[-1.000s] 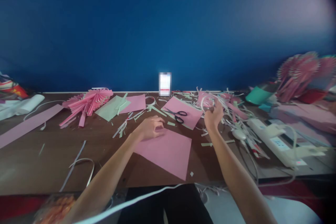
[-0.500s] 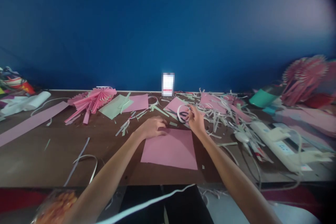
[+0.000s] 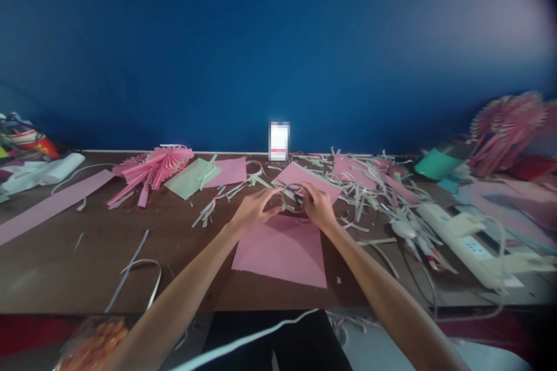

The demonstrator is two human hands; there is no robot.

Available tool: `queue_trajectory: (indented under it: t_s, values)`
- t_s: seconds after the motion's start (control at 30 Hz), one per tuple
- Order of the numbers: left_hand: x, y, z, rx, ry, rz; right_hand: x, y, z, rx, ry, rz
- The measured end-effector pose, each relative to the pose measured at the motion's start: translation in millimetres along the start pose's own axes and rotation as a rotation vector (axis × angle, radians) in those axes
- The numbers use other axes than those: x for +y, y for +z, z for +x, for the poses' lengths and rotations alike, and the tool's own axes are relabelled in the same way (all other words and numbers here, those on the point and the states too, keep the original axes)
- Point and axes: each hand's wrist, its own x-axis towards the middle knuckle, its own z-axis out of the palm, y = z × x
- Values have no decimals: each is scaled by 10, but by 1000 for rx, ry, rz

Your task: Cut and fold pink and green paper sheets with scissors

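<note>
My right hand grips a thin ring that looks like a roll of tape by its right side, its fingers curled round the rim. The roll is tilted up, and its open middle faces me. My left hand is at the roll's left edge, thumb and forefinger apart; whether the tips touch it I cannot tell. Below both hands a pink paper sheet lies flat on the brown table.
Another pink sheet and a heap of paper strips lie beyond my right hand. Pleated pink paper and a pale green sheet are to the left. A power strip with cables stands right. A phone leans against the blue wall.
My left hand has lifted from the sheet's far edge and moved right to the roll. My right hand has brought the roll slightly left and nearer, turning it.
</note>
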Motion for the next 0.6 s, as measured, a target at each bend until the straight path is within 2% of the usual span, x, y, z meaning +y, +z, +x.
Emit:
queue_trajectory:
  t_s: [0.3, 0.6]
  values:
    - [-63, 180, -17, 174, 13, 42, -67, 29, 4, 53, 77, -22]
    - [8, 101, 1, 170, -60, -37, -108, 16, 14, -61, 38, -29]
